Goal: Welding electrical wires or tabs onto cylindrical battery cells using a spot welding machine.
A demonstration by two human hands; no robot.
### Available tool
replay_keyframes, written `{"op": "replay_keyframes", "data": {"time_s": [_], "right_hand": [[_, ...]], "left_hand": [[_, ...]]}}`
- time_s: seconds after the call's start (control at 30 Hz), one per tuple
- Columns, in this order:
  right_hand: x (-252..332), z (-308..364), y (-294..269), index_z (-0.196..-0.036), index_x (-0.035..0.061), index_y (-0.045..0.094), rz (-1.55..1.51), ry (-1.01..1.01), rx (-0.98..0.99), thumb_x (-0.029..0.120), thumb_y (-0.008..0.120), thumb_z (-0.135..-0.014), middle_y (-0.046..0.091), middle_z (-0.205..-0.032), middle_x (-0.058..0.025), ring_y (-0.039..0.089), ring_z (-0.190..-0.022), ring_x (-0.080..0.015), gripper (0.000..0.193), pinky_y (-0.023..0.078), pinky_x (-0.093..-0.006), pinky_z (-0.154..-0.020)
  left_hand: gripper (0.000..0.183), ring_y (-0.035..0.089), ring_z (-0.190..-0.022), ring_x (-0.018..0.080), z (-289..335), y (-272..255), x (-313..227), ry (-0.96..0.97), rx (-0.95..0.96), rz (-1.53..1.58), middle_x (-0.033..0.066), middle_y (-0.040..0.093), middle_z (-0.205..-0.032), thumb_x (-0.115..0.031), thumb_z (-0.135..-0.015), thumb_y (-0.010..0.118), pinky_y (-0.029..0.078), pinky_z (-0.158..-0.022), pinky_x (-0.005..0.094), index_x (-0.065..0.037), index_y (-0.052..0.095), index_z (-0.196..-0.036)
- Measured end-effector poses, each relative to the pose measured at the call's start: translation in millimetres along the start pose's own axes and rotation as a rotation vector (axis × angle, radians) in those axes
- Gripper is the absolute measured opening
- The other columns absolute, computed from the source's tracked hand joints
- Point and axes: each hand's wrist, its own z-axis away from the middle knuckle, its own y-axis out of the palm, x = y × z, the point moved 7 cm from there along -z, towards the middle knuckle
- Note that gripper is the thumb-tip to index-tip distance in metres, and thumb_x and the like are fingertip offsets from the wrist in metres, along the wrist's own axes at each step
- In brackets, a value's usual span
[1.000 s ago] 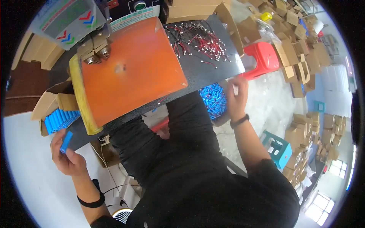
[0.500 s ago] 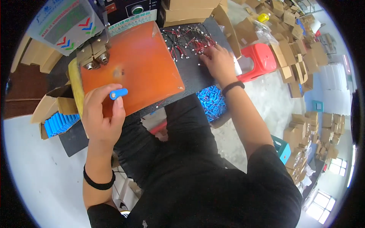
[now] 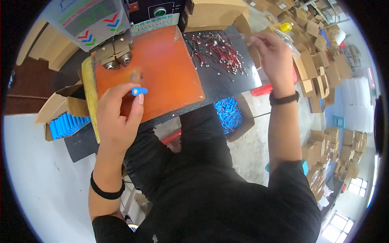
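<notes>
Between the thumb and fingertips of my left hand (image 3: 117,117) is a blue cylindrical battery cell (image 3: 141,91), its metal end toward me. It hangs over an orange board (image 3: 168,73), a little nearer me than a dark worn spot. My right hand (image 3: 277,60) is raised beyond the right edge of the bench, thumb and fingers pinched. A thin dark wire lead (image 3: 236,38) appears to run left from that pinch. Red and black wire leads with white tips lie in a loose pile (image 3: 225,52) right of the board.
A machine head with two metal electrode holders (image 3: 117,60) stands over the board's left side. Behind sits a black control box (image 3: 156,12) with a green switch. Cartons of blue cells stand at left (image 3: 69,124) and below the bench (image 3: 227,115). A red stool (image 3: 261,90) is at right.
My right hand has lifted off the wire pile and moved right, with a lead apparently pinched in it. The pile is spread differently. My left hand keeps its hold on the battery cell.
</notes>
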Motion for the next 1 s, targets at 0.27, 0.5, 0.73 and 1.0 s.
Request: {"op": "replay_keyframes", "data": {"time_s": [0.27, 0.5, 0.73, 1.0], "right_hand": [[-28, 1, 62, -0.096, 0.0010, 0.067, -0.246, 0.224, 0.242, 0.014, 0.071, -0.084, 0.068, -0.082, -0.0021, 0.061, -0.077, -0.0094, 0.018, 0.048, -0.0239, -0.070], [-6, -23, 48, -0.096, 0.0019, 0.067, -0.204, 0.126, 0.205, 0.018, 0.069, -0.084, 0.067, -0.081, -0.0033, 0.061, -0.077, -0.0117, 0.020, 0.048, -0.0276, -0.072], [3, -23, 36, -0.096, 0.0032, 0.065, -0.609, 0.148, 0.161, 0.013, 0.067, -0.086, 0.064, -0.084, -0.0013, 0.058, -0.076, -0.0095, 0.014, 0.045, -0.0244, -0.070], [51, 32, 68, -0.100, 0.0026, 0.058, -1.483, 0.184, 0.102, 0.004, 0.054, -0.091, 0.060, -0.092, -0.0066, 0.054, -0.086, -0.0173, 0.010, 0.043, -0.0311, -0.083]], "left_hand": [[0.019, 0.064, -0.085, 0.0270, -1, 1, 0, -0.023, -0.007, 0.035, 0.0107, 0.068, -0.093, -0.007, -0.083, 0.070, 0.049, -0.077, 0.0357, -0.003, 0.065, -0.100], [0.020, 0.064, -0.084, 0.0273, -1, 0, 0, -0.022, 0.001, 0.015, 0.0113, 0.068, -0.093, -0.007, -0.082, 0.071, 0.050, -0.077, 0.0364, -0.003, 0.065, -0.101], [0.022, 0.065, -0.088, 0.0280, -3, 3, 5, -0.041, 0.013, 0.001, 0.0112, 0.069, -0.096, -0.010, -0.082, 0.072, 0.050, -0.078, 0.0367, -0.004, 0.066, -0.102], [0.024, 0.068, -0.077, 0.0250, -16, 13, 17, -0.227, -0.012, 0.151, 0.0123, 0.069, -0.083, -0.012, -0.081, 0.073, 0.053, -0.070, 0.0353, -0.002, 0.067, -0.102]]}}
